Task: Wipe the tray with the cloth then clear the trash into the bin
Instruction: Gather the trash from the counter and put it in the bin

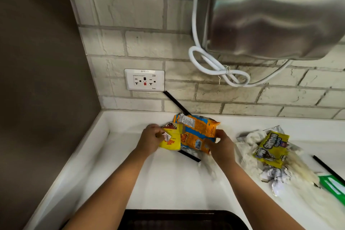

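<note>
On the white counter (168, 179) near the back wall, my left hand (150, 140) grips a yellow wrapper (170, 143). My right hand (221, 145) holds an orange and blue snack bag (196, 130), crumpled and lifted slightly. A dark tray (183, 219) shows at the bottom edge, its surface mostly out of frame. To the right lies a heap of trash: crumpled white tissue (246, 147), a yellow candy wrapper (271, 149) and a ball of crumpled paper (274, 175). No bin is in view, and I cannot tell whether the white heap includes the cloth.
A black straw (189, 156) lies under the snack bag; another black straw (175, 103) leans on the brick wall by the socket (144, 80). A green packet (334, 186) and a black stick (328, 169) lie far right. A steel dispenser (270, 11) with a looped white cable (214, 65) hangs overhead.
</note>
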